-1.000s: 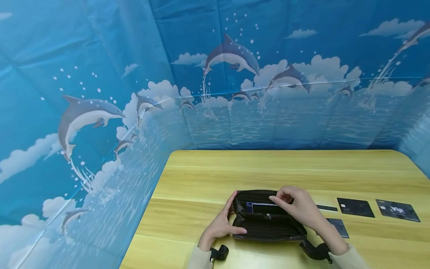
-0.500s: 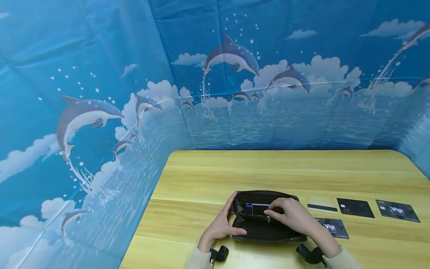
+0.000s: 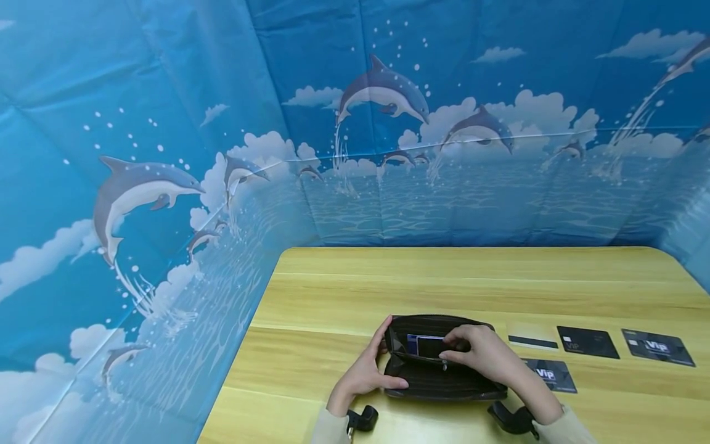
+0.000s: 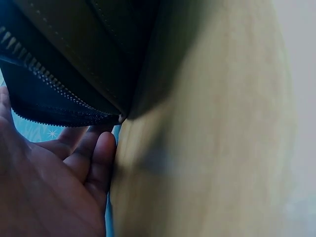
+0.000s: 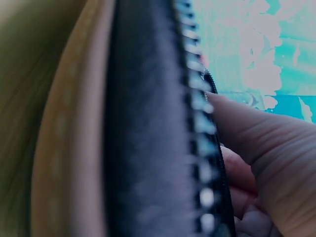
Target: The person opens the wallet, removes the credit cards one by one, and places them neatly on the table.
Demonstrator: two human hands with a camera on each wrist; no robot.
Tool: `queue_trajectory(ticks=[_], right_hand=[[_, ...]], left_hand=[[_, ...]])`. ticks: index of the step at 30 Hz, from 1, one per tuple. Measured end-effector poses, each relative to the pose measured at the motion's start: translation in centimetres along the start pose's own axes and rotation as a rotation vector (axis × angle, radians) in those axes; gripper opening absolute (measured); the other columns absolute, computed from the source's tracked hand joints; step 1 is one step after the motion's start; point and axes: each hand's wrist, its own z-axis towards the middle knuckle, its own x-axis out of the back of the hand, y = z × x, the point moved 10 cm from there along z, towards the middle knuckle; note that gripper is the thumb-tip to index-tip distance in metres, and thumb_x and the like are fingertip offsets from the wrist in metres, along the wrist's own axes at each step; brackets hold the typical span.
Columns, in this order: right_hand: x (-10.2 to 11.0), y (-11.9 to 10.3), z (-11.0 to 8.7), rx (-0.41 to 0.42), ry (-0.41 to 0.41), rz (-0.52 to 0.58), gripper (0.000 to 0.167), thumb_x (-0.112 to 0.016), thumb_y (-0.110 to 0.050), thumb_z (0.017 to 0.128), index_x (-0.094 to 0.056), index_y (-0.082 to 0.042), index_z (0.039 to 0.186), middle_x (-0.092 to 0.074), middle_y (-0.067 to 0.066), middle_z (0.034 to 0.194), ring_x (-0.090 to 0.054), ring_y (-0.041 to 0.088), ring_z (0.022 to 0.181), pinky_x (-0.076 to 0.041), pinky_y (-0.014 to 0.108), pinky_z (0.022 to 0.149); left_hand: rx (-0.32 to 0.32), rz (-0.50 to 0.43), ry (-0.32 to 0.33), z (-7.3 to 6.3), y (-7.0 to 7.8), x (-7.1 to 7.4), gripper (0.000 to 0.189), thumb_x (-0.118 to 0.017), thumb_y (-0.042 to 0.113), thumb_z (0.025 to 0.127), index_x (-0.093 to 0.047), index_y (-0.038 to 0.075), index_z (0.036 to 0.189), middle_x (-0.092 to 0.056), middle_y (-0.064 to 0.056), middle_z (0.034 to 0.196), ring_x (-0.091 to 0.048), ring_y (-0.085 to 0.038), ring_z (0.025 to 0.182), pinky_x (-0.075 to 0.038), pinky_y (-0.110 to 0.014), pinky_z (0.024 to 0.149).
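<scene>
Dark zippered wallet (image 3: pixel 444 385), spread open on the table (image 3: pixel 355 296), cards (image 3: pixel 412 343) inside

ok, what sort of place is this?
Probably an indoor tabletop recording setup: a blue dolphin-print backdrop hangs behind and beside a wood-grain table, where an open wallet and loose cards are out.

The left hand (image 4: pixel 47 182), palm in view, holds a dark wallet (image 4: pixel 94 44), whose toothed zipper (image 4: pixel 49 76) runs just above its fingers (image 4: pixel 102 153). Beside the hand stretches a wooden tabletop (image 4: pixel 222 123); blue backdrop (image 4: pixel 37 129) shows between palm and wallet.
</scene>
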Motion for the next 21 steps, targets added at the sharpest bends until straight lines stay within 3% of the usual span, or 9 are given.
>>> queue_trajectory(ticks=[13, 21], right_hand=[[-0.10, 0.11, -0.18, -0.026, 0.053, -0.067, 0.026, -0.081, -0.020, 0.075, -0.071, -0.007, 0.095, -0.066, -0.003, 0.087, -0.060, 0.012, 0.074, -0.050, 0.029, 0.064], [0.53, -0.61, -0.72, 0.018, 0.172, -0.146, 0.026, -0.084, -0.014, 0.071, -0.071, -0.007, 0.093, -0.062, -0.006, 0.076, -0.058, 0.009, 0.068, -0.048, 0.026, 0.059]], left_hand=[[0.001, 0.026, 0.010, -0.41, -0.16, -0.13, 0.119, -0.086, 0.013, 0.070, -0.003, 0.028, 0.154, -0.023, 0.005, 0.152, -0.034, -0.019, 0.131, -0.027, -0.039, 0.107], [-0.006, 0.003, 0.019, -0.69, 0.17, -0.25, 0.119, -0.087, 0.012, 0.069, -0.005, 0.030, 0.153, -0.029, 0.005, 0.150, -0.037, -0.019, 0.129, -0.023, -0.040, 0.108]])
